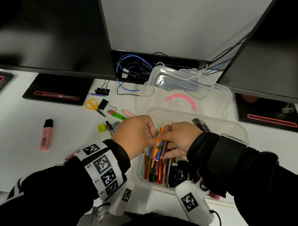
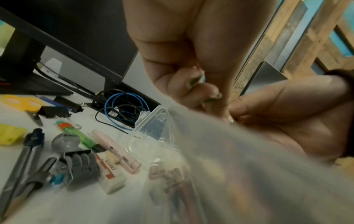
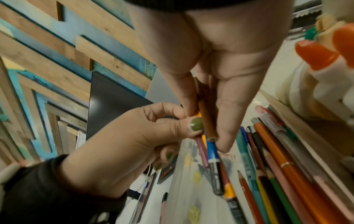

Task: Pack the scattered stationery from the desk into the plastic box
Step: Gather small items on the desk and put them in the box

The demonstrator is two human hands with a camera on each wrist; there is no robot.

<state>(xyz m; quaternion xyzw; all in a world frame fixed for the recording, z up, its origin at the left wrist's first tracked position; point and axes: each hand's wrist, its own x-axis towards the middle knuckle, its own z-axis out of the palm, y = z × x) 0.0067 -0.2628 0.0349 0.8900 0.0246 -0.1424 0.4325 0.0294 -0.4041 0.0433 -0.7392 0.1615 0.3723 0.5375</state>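
Observation:
Both hands meet over the clear plastic box (image 1: 237, 131). My left hand (image 1: 151, 135) and right hand (image 1: 167, 143) together grip a bundle of pens and pencils (image 1: 161, 146), held upright above the box's left side. In the right wrist view my right hand (image 3: 206, 128) holds a brown pencil (image 3: 207, 119) and a blue pen (image 3: 213, 151), while my left hand (image 3: 187, 119) pinches the bundle from the side. More coloured pencils (image 3: 277, 166) lie in the box. In the left wrist view the left hand's fingers (image 2: 199, 89) are curled.
Loose on the desk left of the box: pink highlighter (image 1: 46, 135), yellow scissors (image 1: 92, 104), binder clips (image 1: 102, 90), green highlighter (image 1: 118, 114), yellow sharpener (image 1: 102, 127), eraser (image 2: 111, 172). The box lid (image 1: 188, 91) leans behind. Monitors and cables stand at the back.

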